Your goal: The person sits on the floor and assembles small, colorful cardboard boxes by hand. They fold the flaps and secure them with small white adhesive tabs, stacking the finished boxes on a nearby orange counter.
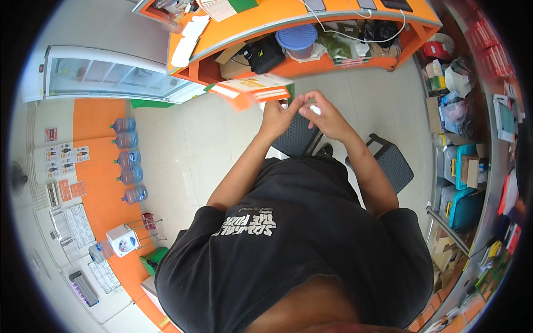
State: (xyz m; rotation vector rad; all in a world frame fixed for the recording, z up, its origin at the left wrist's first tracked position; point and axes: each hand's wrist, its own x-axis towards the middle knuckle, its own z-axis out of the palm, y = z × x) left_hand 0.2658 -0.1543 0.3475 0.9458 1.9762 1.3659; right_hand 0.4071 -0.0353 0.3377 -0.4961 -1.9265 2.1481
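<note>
My left hand is closed on the near edge of some printed leaflets, white with orange and green edges. They fan out away from me to the left and are partly blurred. Beside it, my right hand has its fingers bent inward, its fingertips close to the left hand's thumb and forefinger. A small white patch shows between the right fingers; what it is I cannot make out. Both hands are above a dark grey woven-look stool, in front of my body.
Ahead stands an orange counter with a blue-lidded tub and bags on its lower shelf. A glass-door fridge is at left, beyond several water bottles. Another dark stool sits right, near packed shelves.
</note>
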